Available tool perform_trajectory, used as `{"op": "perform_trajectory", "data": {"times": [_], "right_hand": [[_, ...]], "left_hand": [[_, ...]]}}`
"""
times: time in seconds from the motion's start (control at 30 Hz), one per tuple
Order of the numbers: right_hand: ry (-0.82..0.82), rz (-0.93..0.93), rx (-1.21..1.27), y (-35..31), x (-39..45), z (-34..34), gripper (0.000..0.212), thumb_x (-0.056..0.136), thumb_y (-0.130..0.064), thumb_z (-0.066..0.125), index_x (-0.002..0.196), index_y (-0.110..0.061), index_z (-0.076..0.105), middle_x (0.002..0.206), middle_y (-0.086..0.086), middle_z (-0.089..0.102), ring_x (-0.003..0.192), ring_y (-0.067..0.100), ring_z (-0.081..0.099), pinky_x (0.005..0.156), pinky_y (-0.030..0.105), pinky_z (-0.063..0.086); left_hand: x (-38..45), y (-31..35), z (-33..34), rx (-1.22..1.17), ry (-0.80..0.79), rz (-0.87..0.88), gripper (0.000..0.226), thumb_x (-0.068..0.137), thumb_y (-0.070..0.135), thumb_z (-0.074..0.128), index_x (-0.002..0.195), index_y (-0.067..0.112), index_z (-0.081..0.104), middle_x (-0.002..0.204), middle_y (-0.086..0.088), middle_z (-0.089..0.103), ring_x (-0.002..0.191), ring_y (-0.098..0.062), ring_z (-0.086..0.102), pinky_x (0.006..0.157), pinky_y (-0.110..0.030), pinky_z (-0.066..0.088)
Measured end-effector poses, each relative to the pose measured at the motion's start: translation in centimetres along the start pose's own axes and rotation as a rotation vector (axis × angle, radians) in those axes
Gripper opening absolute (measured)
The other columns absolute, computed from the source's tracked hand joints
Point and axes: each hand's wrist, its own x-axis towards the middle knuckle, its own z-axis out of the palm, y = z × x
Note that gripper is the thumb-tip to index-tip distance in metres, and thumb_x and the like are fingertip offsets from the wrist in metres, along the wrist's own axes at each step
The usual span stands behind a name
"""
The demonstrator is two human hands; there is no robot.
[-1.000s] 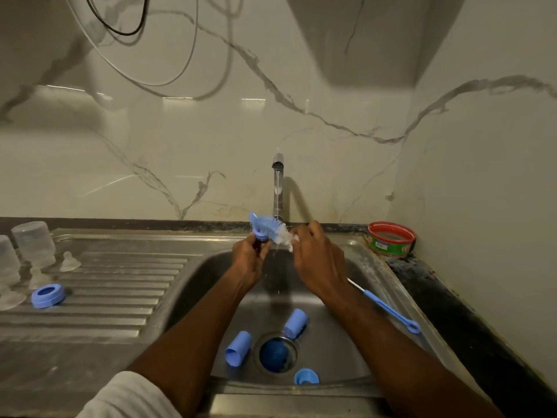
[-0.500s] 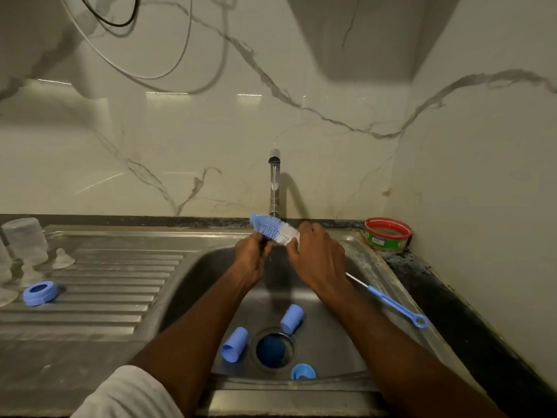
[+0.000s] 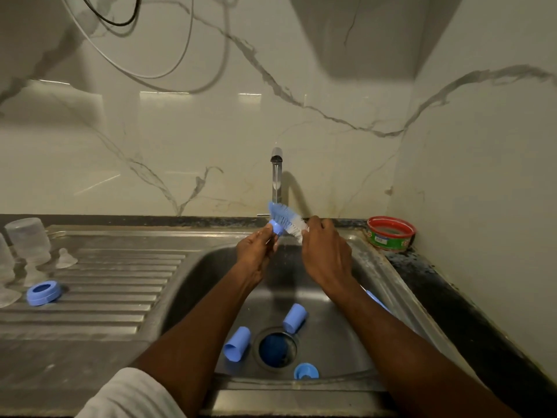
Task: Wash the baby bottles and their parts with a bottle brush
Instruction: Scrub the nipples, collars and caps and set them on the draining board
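Head view. Above the sink basin [image 3: 211, 267], under the tap [image 3: 276, 176], both hands are working together. The left hand [image 3: 256, 251] is curling its fingers around a small blue bottle ring [image 3: 276, 227], pinching it at the fingertips. The right hand [image 3: 327, 254] is gripping the bottle brush [image 3: 286, 218] just behind its bristles, fingers curled round the stem; the blue-and-white bristle head is pointing toward 10 o'clock and touching the ring. A blue part of the brush handle [image 3: 376, 300] is showing past the right wrist, toward 4 o'clock.

At 6 o'clock from the hands, two blue caps are lying on their sides on the basin floor, one [image 3: 237, 343] at 9 o'clock of the drain [image 3: 277, 348], the other [image 3: 294, 317] at 1 o'clock of it. A further blue ring [image 3: 306, 371] is sitting near the front wall of the basin, at 5 o'clock of the drain.

At 9 o'clock, on the ribbed drainboard [image 3: 120, 285], a clear bottle [image 3: 27, 239] is standing upside down, with a clear teat [image 3: 65, 258] just beside it and another blue ring [image 3: 43, 292] lying flat, nearer the viewer. More clear pieces are sitting at the left edge, too cut off to identify.

At 3 o'clock, a red-rimmed round tub [image 3: 390, 233] is resting on the dark tabletop [image 3: 437, 282] in the wall corner.
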Motion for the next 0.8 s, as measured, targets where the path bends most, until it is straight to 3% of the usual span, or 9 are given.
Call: {"op": "perform_trajectory", "data": {"times": [0.1,0.2,0.37,0.53,0.67,0.73,0.8], "right_hand": [[-0.023,-0.024,0.046,0.0,0.1,0.0,0.028,0.101,-0.027,0.054,0.127,-0.015,0.052,0.119,0.009,0.056,0.097,0.025,0.060,0.069,0.031,0.035],[-0.031,0.006,0.033,0.2,0.2,-0.3,0.031,0.100,-0.029,0.056,0.128,-0.015,0.053,0.119,0.008,0.057,0.099,0.024,0.060,0.069,0.030,0.034],[-0.008,-0.051,0.036,-0.3,-0.2,0.1,0.027,0.101,-0.030,0.053,0.125,-0.016,0.053,0.117,0.006,0.058,0.094,0.021,0.058,0.069,0.030,0.035],[0.028,0.047,0.061,0.9,0.7,-0.1,0.024,0.101,-0.032,0.051,0.118,-0.015,0.056,0.114,0.008,0.063,0.099,0.030,0.063,0.068,0.033,0.036],[0.018,0.035,0.069,1.2,0.8,-0.3,0.026,0.101,-0.034,0.053,0.117,-0.015,0.059,0.112,0.008,0.066,0.098,0.029,0.064,0.067,0.031,0.037],[0.043,0.007,0.087,1.0,1.0,-0.6,0.026,0.101,-0.035,0.053,0.117,-0.015,0.059,0.111,0.007,0.066,0.096,0.028,0.064,0.067,0.031,0.038],[0.035,-0.027,0.054,1.0,1.0,-0.5,0.026,0.100,-0.034,0.055,0.119,-0.016,0.058,0.111,0.007,0.065,0.095,0.026,0.064,0.066,0.030,0.037]], "left_hand": [[-0.3,-0.1,0.4,-0.078,-0.060,-0.007,0.023,0.091,0.018,0.072,0.106,0.001,0.073,0.105,-0.017,0.074,0.090,-0.019,0.069,0.086,-0.029,0.059],[0.0,0.1,0.5,-0.079,0.008,0.063,0.012,0.095,0.014,0.067,0.098,0.003,0.073,0.098,-0.015,0.076,0.087,-0.017,0.071,0.078,-0.024,0.062],[0.0,-0.3,0.8,-0.082,-0.036,-0.007,0.022,0.099,0.020,0.062,0.108,0.002,0.070,0.108,-0.018,0.075,0.101,-0.023,0.072,0.091,-0.033,0.060],[-0.3,-0.2,1.2,0.060,-0.107,-0.049,0.018,0.101,0.031,0.060,0.108,0.019,0.071,0.105,0.000,0.077,0.099,-0.013,0.069,0.077,-0.028,0.053],[0.1,-0.2,1.0,0.100,0.013,-0.032,0.020,0.097,0.024,0.065,0.113,0.013,0.071,0.097,-0.006,0.070,0.080,-0.012,0.062,0.071,-0.029,0.048],[0.4,-0.2,0.9,0.019,-0.012,-0.039,0.024,0.099,0.015,0.061,0.120,0.006,0.068,0.094,-0.011,0.064,0.071,-0.011,0.057,0.070,-0.026,0.048],[0.6,-0.4,0.8,-0.030,-0.067,-0.058,0.024,0.103,0.016,0.057,0.120,0.003,0.066,0.096,-0.015,0.067,0.073,-0.012,0.060,0.074,-0.025,0.053]]}}
